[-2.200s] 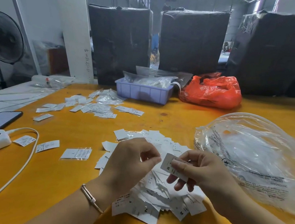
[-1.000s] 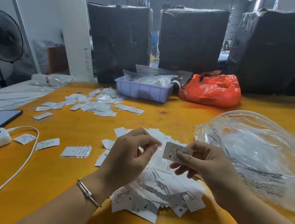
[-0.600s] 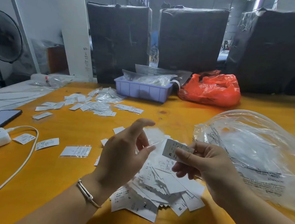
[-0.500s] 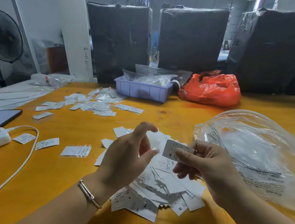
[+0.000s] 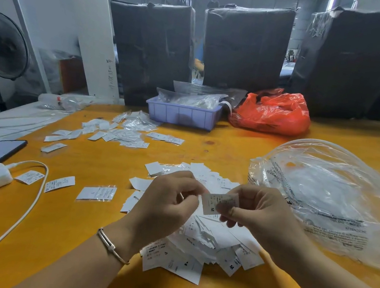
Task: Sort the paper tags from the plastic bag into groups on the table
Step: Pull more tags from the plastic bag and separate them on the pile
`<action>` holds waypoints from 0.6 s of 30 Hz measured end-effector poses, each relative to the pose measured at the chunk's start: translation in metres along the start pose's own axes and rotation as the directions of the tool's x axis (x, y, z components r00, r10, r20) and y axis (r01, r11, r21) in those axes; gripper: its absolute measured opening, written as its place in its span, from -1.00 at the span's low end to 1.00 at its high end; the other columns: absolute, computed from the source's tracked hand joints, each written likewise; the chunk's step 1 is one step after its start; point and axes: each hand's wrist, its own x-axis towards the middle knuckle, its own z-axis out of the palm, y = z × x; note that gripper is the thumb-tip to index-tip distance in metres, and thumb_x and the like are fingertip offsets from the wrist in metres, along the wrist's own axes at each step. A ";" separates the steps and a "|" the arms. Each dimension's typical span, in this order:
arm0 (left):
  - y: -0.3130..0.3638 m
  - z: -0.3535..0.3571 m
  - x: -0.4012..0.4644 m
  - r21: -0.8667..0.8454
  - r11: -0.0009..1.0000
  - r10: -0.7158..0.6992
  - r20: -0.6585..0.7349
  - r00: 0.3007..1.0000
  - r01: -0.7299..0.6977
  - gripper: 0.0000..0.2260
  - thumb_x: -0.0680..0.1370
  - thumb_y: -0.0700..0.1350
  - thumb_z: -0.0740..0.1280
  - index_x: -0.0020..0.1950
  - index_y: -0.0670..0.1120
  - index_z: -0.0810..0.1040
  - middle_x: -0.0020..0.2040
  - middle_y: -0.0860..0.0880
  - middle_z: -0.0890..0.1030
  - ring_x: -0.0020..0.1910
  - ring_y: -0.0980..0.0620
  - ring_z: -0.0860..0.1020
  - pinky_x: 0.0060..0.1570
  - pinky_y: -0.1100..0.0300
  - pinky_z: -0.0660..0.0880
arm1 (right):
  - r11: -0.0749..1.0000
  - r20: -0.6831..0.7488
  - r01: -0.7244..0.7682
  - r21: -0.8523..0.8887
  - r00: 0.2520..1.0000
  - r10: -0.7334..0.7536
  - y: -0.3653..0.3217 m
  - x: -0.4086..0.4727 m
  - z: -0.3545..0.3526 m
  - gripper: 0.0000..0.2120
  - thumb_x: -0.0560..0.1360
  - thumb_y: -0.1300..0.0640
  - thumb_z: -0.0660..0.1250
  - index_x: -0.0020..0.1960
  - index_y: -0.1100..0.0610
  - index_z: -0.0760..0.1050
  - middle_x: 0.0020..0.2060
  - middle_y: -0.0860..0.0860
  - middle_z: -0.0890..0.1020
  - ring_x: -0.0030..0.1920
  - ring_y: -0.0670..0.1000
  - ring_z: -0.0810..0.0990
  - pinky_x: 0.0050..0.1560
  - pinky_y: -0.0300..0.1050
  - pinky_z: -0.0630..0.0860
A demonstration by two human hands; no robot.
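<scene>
Fingertips of the right hand pinch a small stack of paper tags just right of the frame's centre, printed face toward the camera with an "M" showing, probably so the size can be read before it is placed. The left hand is curled beside it, thumb and forefinger meeting the stack's left edge; whether they grip it or only steady it I cannot tell. Both hands hover over the unsorted heap of tags at lower centre, close to the supply. The clear plastic bag lies slack at centre right, seemingly emptied. Sorted groups are spread across the orange table at upper left of centre, with single bagged tags set apart at left, so each kind likely keeps its own spot.
</scene>
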 end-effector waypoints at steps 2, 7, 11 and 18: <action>0.001 -0.001 0.000 0.014 0.999 0.040 0.017 0.999 -0.040 -0.84 0.46 -0.18 0.32 -0.10 -0.10 0.71 -0.23 0.09 0.59 -0.23 0.09 0.53 -0.36 0.30 0.45 | 1.000 0.006 0.009 0.002 1.000 -0.009 0.000 0.000 -0.001 -0.96 0.40 0.40 0.44 -0.20 0.30 0.65 -0.40 0.14 0.66 -0.40 -0.07 0.58 -0.36 -0.28 0.50; 0.001 0.001 0.001 0.132 0.982 0.140 -0.012 0.990 -0.137 -0.96 0.49 -0.21 0.48 -0.12 -0.17 0.70 -0.24 0.03 0.59 -0.29 0.06 0.53 -0.34 0.12 0.52 | 0.999 0.003 0.031 0.008 1.000 -0.031 -0.003 -0.001 0.000 -0.96 0.37 0.22 0.50 -0.24 0.18 0.67 -0.38 0.10 0.67 -0.39 -0.09 0.58 -0.37 -0.34 0.46; 0.000 0.000 0.000 0.145 0.982 0.134 -0.062 0.989 -0.124 -0.92 0.47 -0.19 0.51 -0.18 -0.18 0.67 -0.28 0.02 0.58 -0.34 0.04 0.52 -0.37 0.05 0.50 | 0.999 -0.051 0.034 -0.018 0.998 -0.035 -0.003 -0.001 0.000 -0.78 0.32 0.03 0.48 -0.29 0.21 0.63 -0.40 0.07 0.67 -0.41 -0.11 0.58 -0.39 -0.39 0.41; -0.002 0.001 0.000 0.091 0.996 0.020 -0.123 0.992 -0.009 -0.84 0.56 -0.26 0.39 0.09 -0.11 0.68 -0.16 0.08 0.66 -0.21 0.11 0.61 -0.34 0.29 0.52 | 0.996 -0.221 0.058 -0.061 0.973 -0.070 0.002 0.001 -0.006 -0.67 0.51 0.28 0.36 0.18 -0.05 0.51 -0.41 0.13 0.67 -0.44 0.05 0.62 -0.44 -0.24 0.44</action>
